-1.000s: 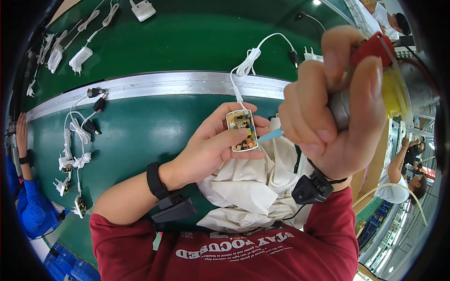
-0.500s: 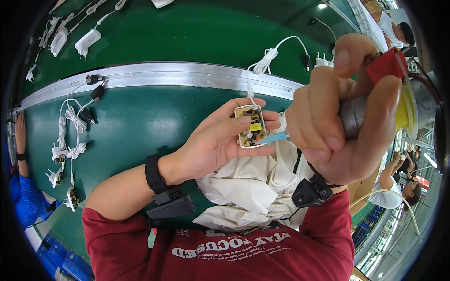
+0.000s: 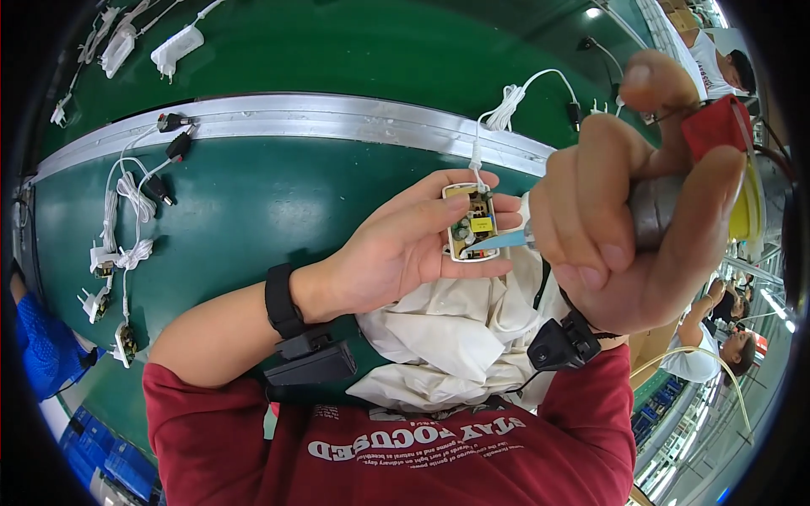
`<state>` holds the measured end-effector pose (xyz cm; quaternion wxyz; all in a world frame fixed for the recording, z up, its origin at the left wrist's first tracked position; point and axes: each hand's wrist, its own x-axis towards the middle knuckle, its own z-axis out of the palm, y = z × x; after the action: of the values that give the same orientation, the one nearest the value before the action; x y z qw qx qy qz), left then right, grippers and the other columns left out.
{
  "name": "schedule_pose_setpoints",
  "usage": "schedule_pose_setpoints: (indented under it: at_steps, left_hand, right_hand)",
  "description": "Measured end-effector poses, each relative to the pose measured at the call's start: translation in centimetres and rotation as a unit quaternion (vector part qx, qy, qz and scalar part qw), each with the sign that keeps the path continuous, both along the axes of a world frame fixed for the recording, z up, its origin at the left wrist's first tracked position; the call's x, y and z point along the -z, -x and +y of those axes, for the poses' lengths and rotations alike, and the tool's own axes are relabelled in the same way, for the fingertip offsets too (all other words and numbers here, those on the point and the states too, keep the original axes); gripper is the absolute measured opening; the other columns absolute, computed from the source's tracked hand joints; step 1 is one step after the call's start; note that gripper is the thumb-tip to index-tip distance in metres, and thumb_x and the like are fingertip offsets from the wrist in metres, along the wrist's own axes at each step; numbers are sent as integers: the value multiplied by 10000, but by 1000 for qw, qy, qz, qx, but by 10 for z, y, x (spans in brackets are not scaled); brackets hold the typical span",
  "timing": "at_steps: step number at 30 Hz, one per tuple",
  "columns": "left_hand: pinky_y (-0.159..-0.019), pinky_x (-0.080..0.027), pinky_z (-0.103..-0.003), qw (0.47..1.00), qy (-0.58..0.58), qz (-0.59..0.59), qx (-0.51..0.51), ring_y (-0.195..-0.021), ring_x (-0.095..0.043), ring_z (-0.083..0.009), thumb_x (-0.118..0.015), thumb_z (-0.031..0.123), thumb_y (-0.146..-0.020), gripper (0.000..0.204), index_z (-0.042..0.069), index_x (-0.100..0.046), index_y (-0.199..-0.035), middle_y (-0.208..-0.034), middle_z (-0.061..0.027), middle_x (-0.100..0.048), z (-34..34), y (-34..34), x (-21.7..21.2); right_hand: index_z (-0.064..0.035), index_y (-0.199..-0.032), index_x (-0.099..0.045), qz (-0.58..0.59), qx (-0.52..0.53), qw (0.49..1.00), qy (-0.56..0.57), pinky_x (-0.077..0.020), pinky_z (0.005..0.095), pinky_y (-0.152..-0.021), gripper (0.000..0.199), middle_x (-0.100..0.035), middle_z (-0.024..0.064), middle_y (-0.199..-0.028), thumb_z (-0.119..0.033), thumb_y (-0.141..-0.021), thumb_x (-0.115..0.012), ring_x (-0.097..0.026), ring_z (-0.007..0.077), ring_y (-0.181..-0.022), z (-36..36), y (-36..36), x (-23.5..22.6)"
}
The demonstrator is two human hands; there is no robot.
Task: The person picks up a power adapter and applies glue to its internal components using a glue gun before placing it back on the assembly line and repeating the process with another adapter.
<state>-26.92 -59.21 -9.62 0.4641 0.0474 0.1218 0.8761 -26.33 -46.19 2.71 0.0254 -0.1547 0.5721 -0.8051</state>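
In my left hand [image 3: 396,240] lies an opened white power adapter [image 3: 474,223], its circuit board facing up with a yellow transformer; the thumb presses on its edge and the fingers support it below. A white cable leaves its far end, with a coil [image 3: 504,108] beyond the metal rail. My right hand [image 3: 607,228] is closed round a thick grey cylindrical tool [image 3: 654,207] with a red lever-like part and a yellow band. The tool's pale blue tapered tip [image 3: 504,240] reaches over the board's near end; whether it touches is unclear.
A metal rail [image 3: 337,118] crosses the green bench. Adapters with bundled white cables [image 3: 135,202] lie at left, some with bare boards. More white adapters [image 3: 177,51] lie beyond the rail. White cloth [image 3: 456,337] is bunched near my lap. Other people are at the far right and left.
The adapter and tool appear slightly farther right, and the blue tip now lies farther across the board. At far left, another person's forearm has gone from the bench edge.
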Motion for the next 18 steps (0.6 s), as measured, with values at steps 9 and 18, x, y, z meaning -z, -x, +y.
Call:
schedule_pose_setpoints:
  at_steps: [9,18]
  left_hand:
    - [-876,-502,-389,777,260,496,-286,-994,-568,-256,-529,151,-906,326,12,-436,-1186,-1182,-149,-490,42,77,-3]
    - [-725,-509,-373,225,645,652,-331,-869,-588,-292,-647,383,-792,452,-31,-551,-948,-935,-170,-577,44,148,-36]
  right_hand:
    - [-26,-1142,-373,39,31,999,22,-255,189,-358,424,-331,-40,-512,-424,-1004,-325,-281,36,-376,14,6,12]
    - [-45,-1077,-387,22,92,993,-65,-239,203,-346,357,-300,-47,-492,-391,-992,-387,-266,37,-359,8,3,4]
